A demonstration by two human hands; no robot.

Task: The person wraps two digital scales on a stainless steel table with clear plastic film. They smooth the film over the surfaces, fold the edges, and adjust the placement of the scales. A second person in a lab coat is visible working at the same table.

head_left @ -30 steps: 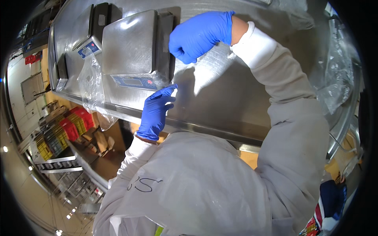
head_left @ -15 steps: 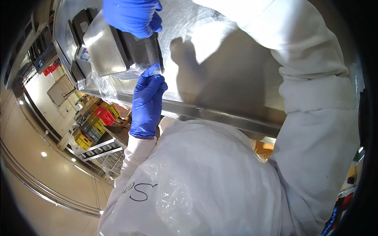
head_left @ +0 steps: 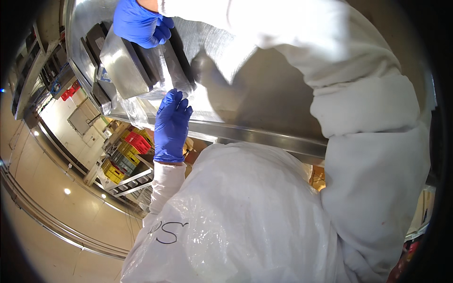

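Observation:
Both my hands wear blue gloves. My right hand is at the top, its fingers curled closed on the far end of a clear plastic bag or film. My left hand is at the film's near end, fingers bent and closed at its edge; the fingertips are partly hidden. The film stretches between the hands over a dark, narrow strip. Directly left of it stands a shiny metal block-shaped container, tilted, with dark sides. More clear plastic hangs over the table's near edge.
The steel table has a raised near rim. Dark and metal pieces stand at its left end. Beyond are yellow crates, a red crate and a metal rack. A white plastic apron covers my front.
My right hand has shifted slightly left and down with the film. My left hand has drawn a little toward me, its fingers looser. The view has tilted slightly.

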